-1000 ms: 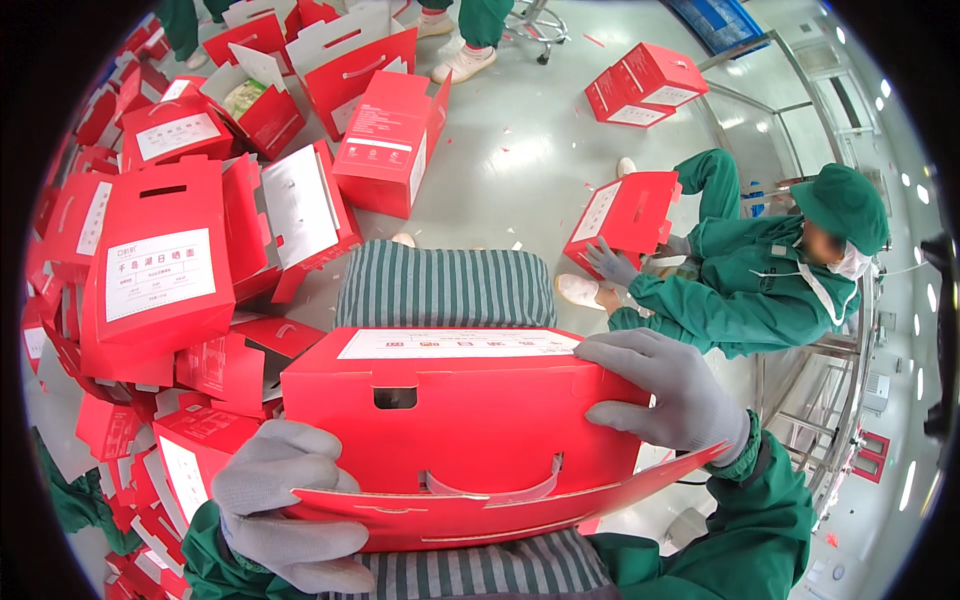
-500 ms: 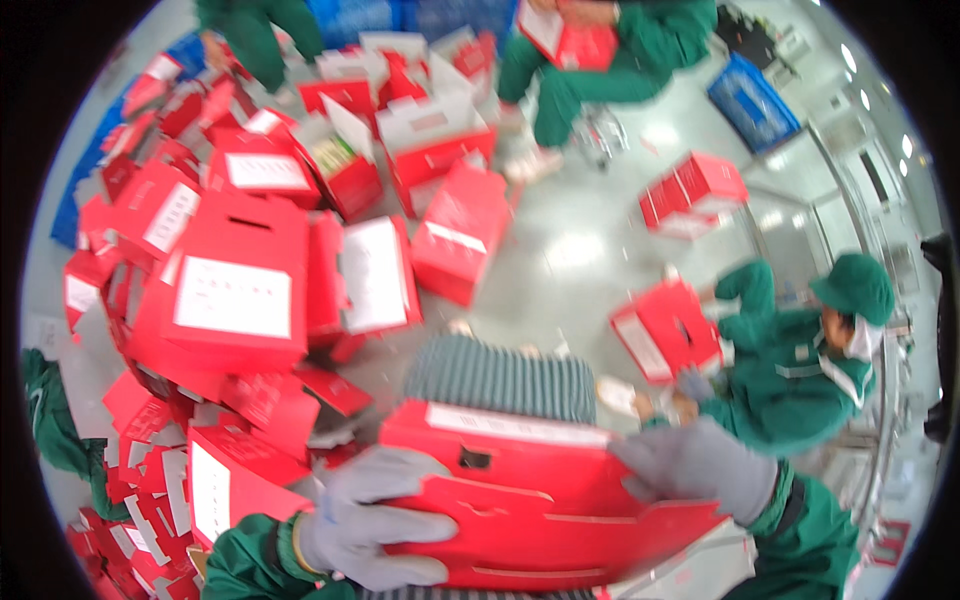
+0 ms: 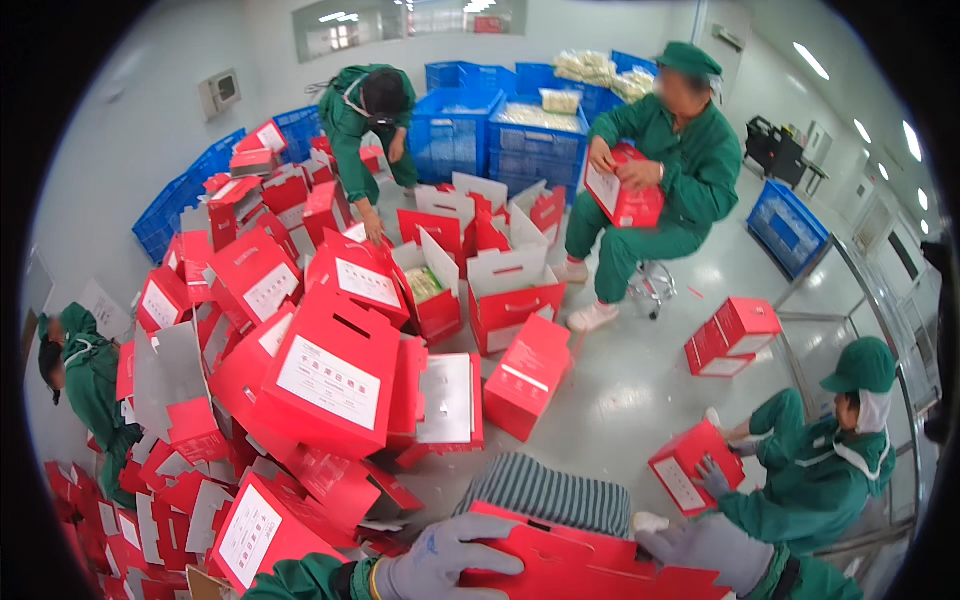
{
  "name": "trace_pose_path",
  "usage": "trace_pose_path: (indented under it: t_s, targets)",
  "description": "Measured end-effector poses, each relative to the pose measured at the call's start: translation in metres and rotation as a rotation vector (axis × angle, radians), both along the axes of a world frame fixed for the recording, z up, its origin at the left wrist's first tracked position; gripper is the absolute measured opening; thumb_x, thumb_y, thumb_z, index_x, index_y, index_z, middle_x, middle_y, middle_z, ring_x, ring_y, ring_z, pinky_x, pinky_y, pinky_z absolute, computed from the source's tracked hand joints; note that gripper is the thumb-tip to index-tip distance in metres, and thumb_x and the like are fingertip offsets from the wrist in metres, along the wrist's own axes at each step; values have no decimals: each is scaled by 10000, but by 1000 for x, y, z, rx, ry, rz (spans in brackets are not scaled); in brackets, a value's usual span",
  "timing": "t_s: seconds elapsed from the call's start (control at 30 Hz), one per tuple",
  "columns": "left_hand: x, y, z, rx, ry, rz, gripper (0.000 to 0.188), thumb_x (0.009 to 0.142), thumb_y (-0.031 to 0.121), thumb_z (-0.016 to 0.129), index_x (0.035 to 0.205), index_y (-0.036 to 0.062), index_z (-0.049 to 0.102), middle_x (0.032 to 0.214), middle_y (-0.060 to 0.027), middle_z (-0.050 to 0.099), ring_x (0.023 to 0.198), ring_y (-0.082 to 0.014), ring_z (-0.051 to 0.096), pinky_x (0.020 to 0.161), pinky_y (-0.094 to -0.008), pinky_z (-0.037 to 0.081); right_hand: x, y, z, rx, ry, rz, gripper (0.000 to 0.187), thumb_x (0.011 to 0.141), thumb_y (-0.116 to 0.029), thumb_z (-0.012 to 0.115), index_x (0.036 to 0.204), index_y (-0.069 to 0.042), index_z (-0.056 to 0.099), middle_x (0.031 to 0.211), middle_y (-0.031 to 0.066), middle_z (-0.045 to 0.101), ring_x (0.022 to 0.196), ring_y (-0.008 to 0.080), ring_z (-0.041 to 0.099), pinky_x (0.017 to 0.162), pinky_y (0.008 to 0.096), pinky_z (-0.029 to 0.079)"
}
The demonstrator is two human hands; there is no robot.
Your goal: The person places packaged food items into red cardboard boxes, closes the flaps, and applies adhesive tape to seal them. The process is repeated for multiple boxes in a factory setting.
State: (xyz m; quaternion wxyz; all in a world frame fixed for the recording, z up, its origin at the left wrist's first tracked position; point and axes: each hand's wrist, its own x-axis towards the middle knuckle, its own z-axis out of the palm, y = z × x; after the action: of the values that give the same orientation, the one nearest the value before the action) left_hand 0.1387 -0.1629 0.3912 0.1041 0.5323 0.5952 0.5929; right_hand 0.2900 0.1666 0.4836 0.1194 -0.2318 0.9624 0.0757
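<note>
At the lower edge, a red cardboard carton point(image 3: 575, 562) with loose top flaps lies between my gloved hands. My left hand point(image 3: 440, 560), in a grey glove, has its fingers over the carton's left side. The right side is gripped by my right hand point(image 3: 712, 548), also in a grey glove, its fingertips partly hidden. Just beyond the carton is a grey-and-dark striped cushion point(image 3: 545, 492). The carton's lower part is cut off by the picture's edge.
A big heap of red cartons point(image 3: 325, 372) rises at the left. Co-workers in green sit or bend around; one at the right handles a carton point(image 3: 697, 466). Two cartons point(image 3: 733, 337) stand on the floor at right. Blue crates point(image 3: 455, 140) line the back.
My view has tilted up, so more of the room shows and the carton and both hands sit lower in the picture. Both hands still hold the carton.
</note>
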Motion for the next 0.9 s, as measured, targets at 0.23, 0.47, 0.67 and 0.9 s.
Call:
trace_pose_path:
  t_s: [0.23,0.47,0.67,0.9]
  targets:
    - [-5,4,-9,-114,179,103,460,681,226,930,1100,128,766,1331,-176,573,1104,-367,643,923,-433,539,6,29,-37,-727,-345,-616,278,978,-318,641,1160,-120,711,833,134,648,729,318,667,656,377,526]
    - [-14,16,-15,-196,94,67,422,712,169,879,1093,115,705,1334,-150,547,1212,-422,550,1022,-529,472,-11,27,-10,-1104,-140,-1091,244,949,-105,681,1151,31,700,933,108,737,849,103,684,763,265,540]
    - [-13,21,-16,-262,138,92,432,684,113,822,1086,130,665,1312,-168,553,1213,-359,608,1211,-595,332,-35,-38,-7,-884,-103,-503,507,849,-142,773,1324,-27,638,1006,147,738,909,253,726,833,354,571]
    - [-11,15,-18,-283,108,131,534,760,171,853,1252,110,654,1364,-149,548,1300,-423,506,1139,-552,396,-73,-58,-37,-1198,-501,-658,493,973,-244,662,1384,1,546,1107,202,699,966,281,697,865,383,550]
